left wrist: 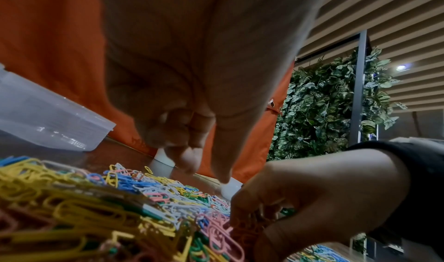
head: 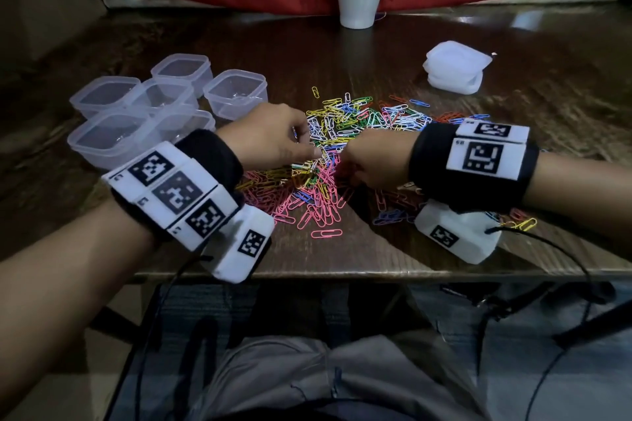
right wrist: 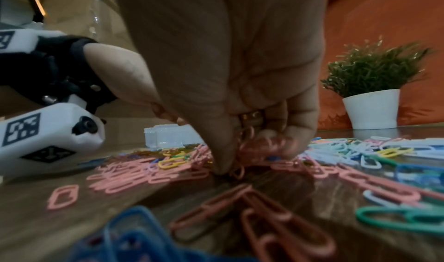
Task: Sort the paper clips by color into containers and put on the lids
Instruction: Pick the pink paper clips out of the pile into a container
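On the dark wooden worktop (head: 393, 51) a spread heap of mixed-colour paper clips (head: 342, 133) lay between six clear square plastic containers (head: 143, 113) at the left and a stack of white lids (head: 456, 67) at the far right. The right hand (head: 372, 161) curled its grip round a bunch of pink paper clips (right wrist: 259, 142). The left hand (head: 270, 137) hovered over the heap, fingertips (left wrist: 190, 157) bunched narrowly; whether they pinched a clip could not be told.

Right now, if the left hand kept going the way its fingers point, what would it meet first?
The left hand points down and rightward into the heap of mixed coloured paper clips on the dark wooden table. It would probably meet the clips first, with the right hand just beyond; depth is unclear.
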Available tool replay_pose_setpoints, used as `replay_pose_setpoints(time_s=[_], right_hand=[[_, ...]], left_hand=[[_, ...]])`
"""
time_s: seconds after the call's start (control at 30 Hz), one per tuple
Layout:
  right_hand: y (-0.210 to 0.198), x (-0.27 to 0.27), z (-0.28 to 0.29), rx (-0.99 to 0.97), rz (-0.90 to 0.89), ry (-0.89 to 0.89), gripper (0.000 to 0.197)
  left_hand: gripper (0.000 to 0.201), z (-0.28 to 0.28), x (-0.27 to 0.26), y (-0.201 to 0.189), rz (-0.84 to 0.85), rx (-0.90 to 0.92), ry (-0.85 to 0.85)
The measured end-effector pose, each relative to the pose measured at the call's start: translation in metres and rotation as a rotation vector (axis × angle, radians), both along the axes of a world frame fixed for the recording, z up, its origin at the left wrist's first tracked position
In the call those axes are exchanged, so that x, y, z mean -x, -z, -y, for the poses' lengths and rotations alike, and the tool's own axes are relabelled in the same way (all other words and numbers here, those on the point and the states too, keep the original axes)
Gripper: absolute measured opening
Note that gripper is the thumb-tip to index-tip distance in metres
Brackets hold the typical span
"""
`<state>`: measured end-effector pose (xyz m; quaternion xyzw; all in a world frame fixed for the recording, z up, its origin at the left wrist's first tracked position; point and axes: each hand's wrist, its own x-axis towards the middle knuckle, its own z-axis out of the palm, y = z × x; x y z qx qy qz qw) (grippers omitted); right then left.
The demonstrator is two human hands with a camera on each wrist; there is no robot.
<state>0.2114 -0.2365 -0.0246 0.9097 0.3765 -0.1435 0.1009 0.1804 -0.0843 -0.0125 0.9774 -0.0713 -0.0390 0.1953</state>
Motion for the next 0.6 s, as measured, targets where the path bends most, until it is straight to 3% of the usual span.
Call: replay_pose_setpoints(time_s=[0.2, 0.27, 0.37, 0.47, 0.53, 0.6], right_hand=[[0.003, 0.001, 0.005, -0.017, -0.036, 0.042, 0.021], [-0.002, -0.004, 0.009, -0.108, -0.092, 0.100, 0.014], [-0.009, -0.011, 0.015, -0.252, -0.200, 0.167, 0.028], [-0.012, -0.012, 0.018, -0.390, -0.276, 0.209, 0.029], [-0.019, -0.009, 0.017, -0.501, -0.279, 0.216, 0.028], [-0.029, -0.005, 0.010, -0.611, -0.278, 0.182, 0.027]], left_hand=[[0.022, -0.013, 0.010, 0.003, 0.084, 0.137, -0.032], [0.020, -0.021, 0.019, 0.003, 0.124, 0.209, -0.069], [0.019, -0.020, 0.032, 0.008, 0.209, 0.328, -0.138], [0.021, 0.004, 0.039, 0.016, 0.229, 0.442, -0.181], [0.023, 0.022, 0.037, 0.020, 0.131, 0.722, -0.286], [0.036, 0.038, 0.032, 0.019, -0.078, 1.176, -0.425]])
